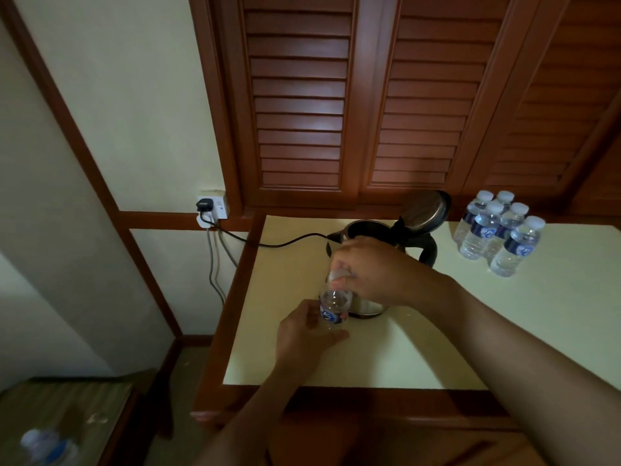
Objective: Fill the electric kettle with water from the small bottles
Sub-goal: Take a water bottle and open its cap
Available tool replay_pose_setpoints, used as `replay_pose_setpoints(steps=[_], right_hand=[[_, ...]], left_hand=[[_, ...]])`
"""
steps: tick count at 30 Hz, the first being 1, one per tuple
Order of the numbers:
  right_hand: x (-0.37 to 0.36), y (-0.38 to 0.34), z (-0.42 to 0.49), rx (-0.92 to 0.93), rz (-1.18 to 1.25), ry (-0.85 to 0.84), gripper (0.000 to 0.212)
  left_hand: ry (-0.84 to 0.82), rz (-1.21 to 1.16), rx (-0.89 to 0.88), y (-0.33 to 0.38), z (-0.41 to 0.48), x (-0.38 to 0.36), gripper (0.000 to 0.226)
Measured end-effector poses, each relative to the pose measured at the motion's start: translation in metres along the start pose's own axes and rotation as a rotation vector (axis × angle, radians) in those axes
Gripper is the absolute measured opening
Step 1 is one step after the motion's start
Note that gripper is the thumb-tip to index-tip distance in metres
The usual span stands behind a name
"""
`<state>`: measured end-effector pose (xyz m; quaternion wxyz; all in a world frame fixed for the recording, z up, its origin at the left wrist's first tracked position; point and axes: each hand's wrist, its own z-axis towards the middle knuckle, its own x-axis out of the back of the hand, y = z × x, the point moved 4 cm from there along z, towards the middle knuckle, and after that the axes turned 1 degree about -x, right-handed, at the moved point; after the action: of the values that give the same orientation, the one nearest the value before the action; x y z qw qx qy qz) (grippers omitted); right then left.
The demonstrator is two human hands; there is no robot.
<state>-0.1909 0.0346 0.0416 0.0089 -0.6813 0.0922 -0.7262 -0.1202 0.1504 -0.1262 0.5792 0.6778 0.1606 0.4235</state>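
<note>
A small clear water bottle (332, 309) with a blue label stands upright just in front of the electric kettle (366, 230). My left hand (304, 334) wraps its lower body from the left. My right hand (373, 269) is closed over its white cap (339, 274) from above. The steel kettle has a black handle and its lid (425, 210) stands raised, so the mouth is uncovered. My right hand hides much of the kettle's body. Several full small bottles (497, 232) with white caps stand grouped at the table's back right.
The cream tabletop (470, 324) has a wooden rim. A black cord (268, 242) runs from the kettle to a wall socket (211, 208) at the left. Louvred wooden doors (302, 102) rise behind. A low stool (67, 422) at bottom left holds another bottle (43, 445).
</note>
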Motion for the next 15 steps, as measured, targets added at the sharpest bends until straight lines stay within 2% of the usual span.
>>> replay_pose_setpoints(steps=[3,5,6,8,9,12,13,15], right_hand=[[-0.008,-0.003,-0.001,-0.082,-0.184,0.032,0.050],[-0.014,-0.010,-0.002,-0.071,-0.311,0.075,0.069],[-0.017,-0.012,-0.002,-0.060,-0.398,0.087,0.070],[-0.017,-0.015,-0.004,-0.165,-0.485,0.107,0.055],[-0.016,-0.014,-0.006,-0.211,-0.498,0.110,0.058],[-0.010,-0.007,-0.022,-0.190,-0.504,0.191,0.089],[-0.006,-0.005,-0.033,-0.174,-0.446,0.226,0.087],[-0.001,0.000,-0.053,-0.175,-0.307,0.210,0.068]], left_hand=[[0.030,0.003,-0.007,0.001,-0.003,-0.002,0.059],[0.039,0.022,-0.025,0.002,-0.005,-0.002,0.057],[0.035,0.032,-0.034,0.003,-0.006,-0.003,0.055],[0.024,0.035,-0.047,0.005,-0.009,-0.003,0.052],[0.022,0.033,-0.052,0.006,-0.009,-0.003,0.050],[0.017,0.058,-0.077,0.010,-0.013,-0.004,0.047],[0.005,0.065,-0.091,0.013,-0.016,-0.006,0.047],[-0.032,0.088,-0.115,0.018,-0.024,-0.015,0.049]])
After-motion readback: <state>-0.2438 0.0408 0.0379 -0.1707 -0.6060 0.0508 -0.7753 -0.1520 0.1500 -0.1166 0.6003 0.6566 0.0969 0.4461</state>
